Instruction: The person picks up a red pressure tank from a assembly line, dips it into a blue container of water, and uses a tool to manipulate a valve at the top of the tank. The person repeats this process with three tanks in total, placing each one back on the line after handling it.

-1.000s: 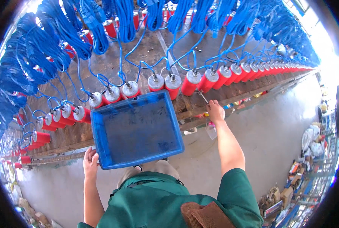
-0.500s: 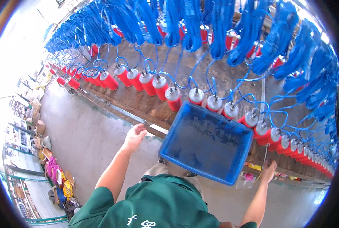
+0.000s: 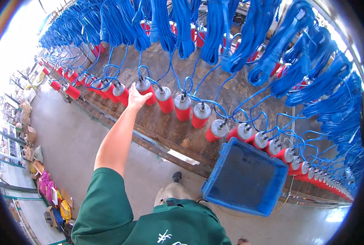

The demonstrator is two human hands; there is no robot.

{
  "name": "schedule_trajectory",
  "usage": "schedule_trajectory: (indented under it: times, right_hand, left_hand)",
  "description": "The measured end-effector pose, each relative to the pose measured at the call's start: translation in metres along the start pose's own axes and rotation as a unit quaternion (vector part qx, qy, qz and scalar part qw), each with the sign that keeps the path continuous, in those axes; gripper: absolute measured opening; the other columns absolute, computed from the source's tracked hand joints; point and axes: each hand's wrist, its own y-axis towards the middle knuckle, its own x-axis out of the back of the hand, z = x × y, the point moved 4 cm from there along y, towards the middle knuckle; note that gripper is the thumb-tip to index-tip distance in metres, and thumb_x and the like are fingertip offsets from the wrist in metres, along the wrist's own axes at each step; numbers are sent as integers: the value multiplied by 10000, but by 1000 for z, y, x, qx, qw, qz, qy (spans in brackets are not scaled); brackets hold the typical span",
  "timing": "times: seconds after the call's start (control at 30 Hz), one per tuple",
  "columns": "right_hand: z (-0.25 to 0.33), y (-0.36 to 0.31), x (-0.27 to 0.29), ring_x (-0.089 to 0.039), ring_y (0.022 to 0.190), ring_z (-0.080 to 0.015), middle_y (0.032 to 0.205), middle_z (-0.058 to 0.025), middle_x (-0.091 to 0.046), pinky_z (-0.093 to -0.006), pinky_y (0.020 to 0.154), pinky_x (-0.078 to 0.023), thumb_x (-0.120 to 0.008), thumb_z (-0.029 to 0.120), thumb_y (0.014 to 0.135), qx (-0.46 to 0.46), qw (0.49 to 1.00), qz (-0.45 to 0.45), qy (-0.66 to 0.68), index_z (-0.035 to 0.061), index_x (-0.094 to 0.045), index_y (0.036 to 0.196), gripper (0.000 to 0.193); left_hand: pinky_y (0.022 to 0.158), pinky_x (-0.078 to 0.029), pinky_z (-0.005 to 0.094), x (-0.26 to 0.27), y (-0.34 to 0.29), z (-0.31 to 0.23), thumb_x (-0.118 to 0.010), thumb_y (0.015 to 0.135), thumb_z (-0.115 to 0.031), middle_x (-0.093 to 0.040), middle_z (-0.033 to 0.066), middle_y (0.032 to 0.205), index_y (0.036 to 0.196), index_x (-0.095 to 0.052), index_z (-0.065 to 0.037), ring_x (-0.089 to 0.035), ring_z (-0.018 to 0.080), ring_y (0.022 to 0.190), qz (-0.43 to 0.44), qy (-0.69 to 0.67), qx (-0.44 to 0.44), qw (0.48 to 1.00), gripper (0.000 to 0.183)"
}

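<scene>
My left hand [image 3: 138, 99] reaches out to the row on the bench and closes round the lower side of a red cylinder with a grey cap [image 3: 144, 86]. Its thumb lies across the front and its fingers along the left side. From the cap's black fitting runs a blue cable [image 3: 140, 67]. Similar red cylinders [image 3: 165, 104] stand to its right, and more [image 3: 120, 94] to its left. My right hand is out of view. A blue plastic crate [image 3: 247, 179] rests at the bench's near edge, to the right of my body.
Thick bundles of blue cable [image 3: 214, 32] hang above the wooden bench [image 3: 190, 139] along its length. Behind them are more red cylinders. Bags and cartons [image 3: 47, 183] lie by a green-framed rack [image 3: 18, 188] at the far left. Grey floor [image 3: 75, 134] lies between.
My left hand has moved forward from beside the bench edge onto a red cylinder. My right hand has left the view. The crate now appears farther right and lower.
</scene>
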Motion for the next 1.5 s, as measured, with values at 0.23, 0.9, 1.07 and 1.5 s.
schedule_trajectory:
  times: [0.23, 0.9, 1.07, 1.5]
  right_hand:
    - [142, -44, -101, -712, 1003, -404, 1063, -215, -736, -500, 814, -561, -618, 346, 1012, 1, 998, 30, -51, 75, -708, 1120, 305]
    - [247, -85, -2, -719, 1018, -404, 1080, -216, -749, -474, 816, -560, -623, 315, 1004, 62, 990, 91, -93, 52, -688, 1211, 341]
    - [236, -84, 54, -732, 1162, -376, 1285, -202, -746, -431, 938, -568, -733, 251, 931, -31, 981, 193, -1, 124, -679, 1359, 449]
    - [386, -112, 120, -668, 783, -131, 952, -104, -738, -309, 727, -544, -616, 4, 907, 324, 942, -24, 88, -15, -660, 1143, 241]
  left_hand:
    - [1103, -487, 438, -28, 50, 33, -950, 703, -441, -619, 230, 1349, 1396, -500, -54, -605, 381, 1281, 6, -67, -55, 996, 912]
    - [780, -571, 303, 78, -305, -27, -906, 799, -174, -678, 16, 1013, 1166, -614, -63, -653, 110, 882, 44, -459, 141, 876, 482]
    - [686, -685, 451, 56, -369, -93, -848, 847, -272, -720, 129, 1126, 1282, -571, -28, -764, 257, 913, 134, -590, 241, 759, 571]
    - [859, -631, 436, -40, -380, -160, -635, 965, -515, -760, 149, 1158, 1283, -626, -51, -757, 290, 1034, 292, -521, 236, 767, 563]
